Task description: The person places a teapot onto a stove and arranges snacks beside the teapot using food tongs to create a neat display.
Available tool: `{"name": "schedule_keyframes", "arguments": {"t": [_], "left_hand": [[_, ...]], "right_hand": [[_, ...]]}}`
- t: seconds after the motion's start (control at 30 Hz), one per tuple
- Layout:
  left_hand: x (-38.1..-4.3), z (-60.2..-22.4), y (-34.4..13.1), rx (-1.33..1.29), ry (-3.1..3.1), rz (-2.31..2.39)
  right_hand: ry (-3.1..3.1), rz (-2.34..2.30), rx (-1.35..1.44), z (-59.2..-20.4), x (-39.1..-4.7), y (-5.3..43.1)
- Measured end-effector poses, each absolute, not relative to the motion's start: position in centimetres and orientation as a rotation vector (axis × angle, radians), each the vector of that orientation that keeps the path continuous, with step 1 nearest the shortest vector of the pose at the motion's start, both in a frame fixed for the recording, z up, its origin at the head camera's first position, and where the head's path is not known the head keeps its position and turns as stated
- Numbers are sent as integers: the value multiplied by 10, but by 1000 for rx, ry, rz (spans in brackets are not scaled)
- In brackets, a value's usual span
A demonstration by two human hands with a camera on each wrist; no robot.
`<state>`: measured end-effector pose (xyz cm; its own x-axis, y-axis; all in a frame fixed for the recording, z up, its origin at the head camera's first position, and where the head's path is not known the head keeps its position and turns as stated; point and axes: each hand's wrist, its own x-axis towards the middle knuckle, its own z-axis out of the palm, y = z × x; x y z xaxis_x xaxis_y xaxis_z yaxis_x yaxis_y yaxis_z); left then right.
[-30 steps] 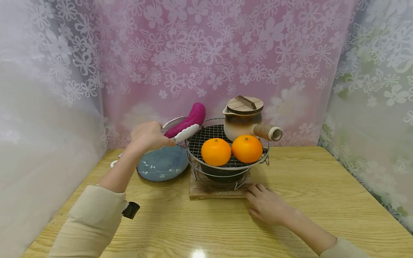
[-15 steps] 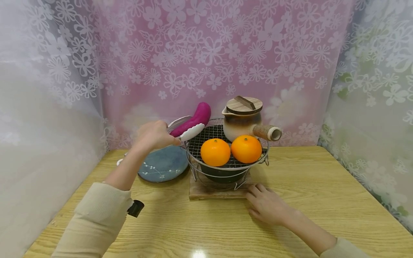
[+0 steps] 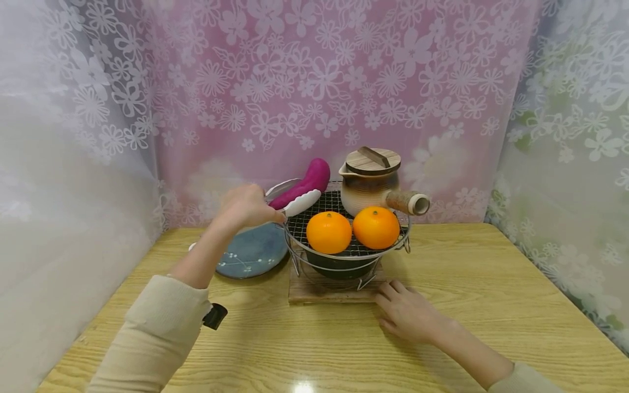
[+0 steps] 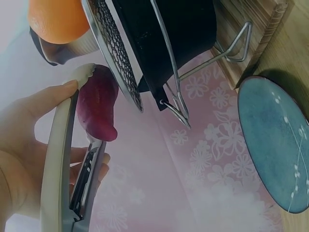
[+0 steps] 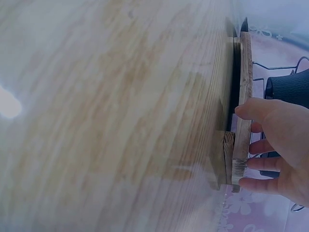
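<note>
My left hand (image 3: 248, 206) grips a pair of tongs (image 4: 59, 164) with white scalloped tips. Between those tips sits a purple sweet potato (image 3: 307, 188), tilted up to the right, over the left rim of a round wire grill rack (image 3: 319, 203). In the left wrist view the sweet potato (image 4: 98, 104) hangs beside the mesh. Two oranges (image 3: 328, 232) and a clay teapot (image 3: 366, 191) with a wooden lid stand on the rack. My right hand (image 3: 408, 314) holds the right front corner of the wooden board (image 3: 334, 295) under the stove, thumb and fingertips on its edges.
A blue plate (image 3: 255, 254) with white blossoms lies left of the stove, partly behind my left arm. The dark stove bowl (image 3: 339, 266) sits in a wire stand on the board. A floral curtain (image 3: 314, 98) hangs at the back and both sides of the table (image 3: 304, 344).
My left hand has moved to the right with the tongs and sweet potato, bringing the sweet potato further over the rack. My right hand has stayed at the board.
</note>
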<state>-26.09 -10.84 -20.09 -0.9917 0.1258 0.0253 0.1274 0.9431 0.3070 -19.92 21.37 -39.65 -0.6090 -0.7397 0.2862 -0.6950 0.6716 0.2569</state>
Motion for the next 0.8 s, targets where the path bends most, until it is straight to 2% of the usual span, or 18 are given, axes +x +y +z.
{"name": "schedule_keyframes", "arguments": {"t": [0.8], "left_hand": [[-263,-201,-93,-253,-3122,-471]], "right_hand": [[-2508,-186,1144,-398,-200,215]]}}
